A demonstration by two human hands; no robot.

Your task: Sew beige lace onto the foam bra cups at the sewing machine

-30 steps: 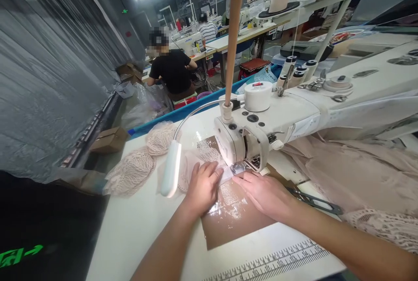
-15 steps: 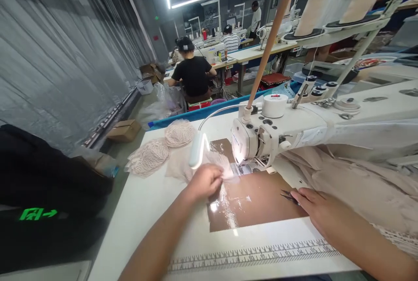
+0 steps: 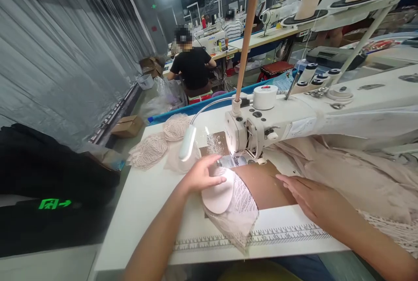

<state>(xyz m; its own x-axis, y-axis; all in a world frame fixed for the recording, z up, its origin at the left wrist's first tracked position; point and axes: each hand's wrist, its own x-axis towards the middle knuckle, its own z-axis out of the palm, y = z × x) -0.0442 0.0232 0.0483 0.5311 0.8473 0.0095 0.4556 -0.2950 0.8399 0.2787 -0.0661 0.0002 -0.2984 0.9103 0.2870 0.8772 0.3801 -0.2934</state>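
Observation:
My left hand (image 3: 200,174) is at a pale lace bra cup (image 3: 244,202) with a smooth round pad (image 3: 217,196) on it. Its thumb lies over the pad and the index finger reaches along the upper edge; the other fingers are hidden. The lace point hangs down across the printed ruler (image 3: 281,236). My right hand (image 3: 307,194) rests flat at the right of the brown sheet (image 3: 264,181), fingers stretched out; no snips show in it. Just behind the cup is the needle area of the white sewing machine (image 3: 235,135).
Two lace cups (image 3: 148,152) lie at the table's left, beside a sheer piece (image 3: 173,157) under the small lamp (image 3: 187,144). Beige fabric (image 3: 346,168) is heaped right of the machine. A wooden rod (image 3: 248,33) rises from the machine head. A person in black (image 3: 192,68) sits ahead.
My left hand has brought the lace cup from the needle area toward me, spread over the brown sheet. The snips seen in my right hand are out of sight, and its fingers have straightened.

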